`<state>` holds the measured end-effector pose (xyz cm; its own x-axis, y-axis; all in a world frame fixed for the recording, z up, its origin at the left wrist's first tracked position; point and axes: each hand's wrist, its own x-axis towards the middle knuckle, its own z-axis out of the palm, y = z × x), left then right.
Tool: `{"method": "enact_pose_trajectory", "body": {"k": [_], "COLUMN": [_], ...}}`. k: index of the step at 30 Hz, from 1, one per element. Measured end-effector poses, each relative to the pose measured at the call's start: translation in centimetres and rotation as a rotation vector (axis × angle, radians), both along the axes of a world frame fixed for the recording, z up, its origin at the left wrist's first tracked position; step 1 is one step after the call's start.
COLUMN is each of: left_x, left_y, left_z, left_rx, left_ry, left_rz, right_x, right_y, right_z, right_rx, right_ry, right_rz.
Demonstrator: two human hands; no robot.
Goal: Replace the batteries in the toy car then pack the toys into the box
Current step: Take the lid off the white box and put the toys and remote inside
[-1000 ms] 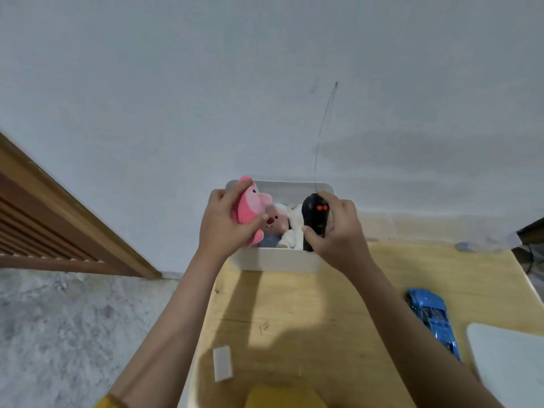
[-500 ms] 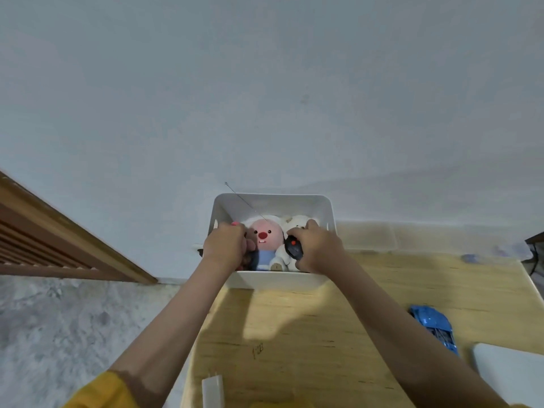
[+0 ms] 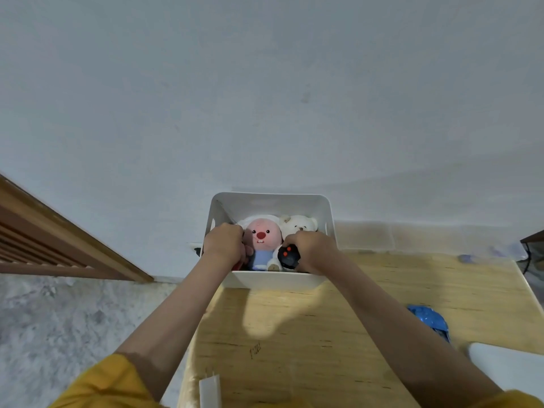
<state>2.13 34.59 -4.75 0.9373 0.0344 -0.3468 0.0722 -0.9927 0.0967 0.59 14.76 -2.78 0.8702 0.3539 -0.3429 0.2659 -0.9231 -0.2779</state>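
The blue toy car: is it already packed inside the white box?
No, the blue toy car lies on the wooden table, outside the white box.

Pale wooden table [image 3: 397,295] against a blue-grey wall [image 3: 265,98]; slatted wooden panel [image 3: 44,242] at left.

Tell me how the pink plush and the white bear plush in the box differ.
The pink plush has a pink face, a red nose and a light blue body; the white bear plush is cream all over. The pink plush shows head to body, while the white bear plush is partly hidden behind the right hand. Both sit side by side in the white box, facing up.
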Motion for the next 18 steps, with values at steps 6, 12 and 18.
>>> {"method": "enact_pose_trajectory", "body": {"k": [6,12,18], "left_x": [-0.12,-0.40,-0.44], "left_y": [-0.18,-0.29,-0.02], "left_z": [0.12,0.51,0.74], "left_rx": [0.024,0.032,-0.053], "left_ry": [-0.006,-0.021,-0.066], "left_rz": [-0.002,-0.004,-0.001], "right_x": [-0.01,-0.11,-0.29], "right_y": [-0.02,-0.37,-0.70], "right_z": [0.04,0.62,0.56], "right_rx": [0.013,0.014,0.006], "right_ry": [0.032,0.062,0.051], "right_rz": [-0.026,-0.013,-0.005]}}
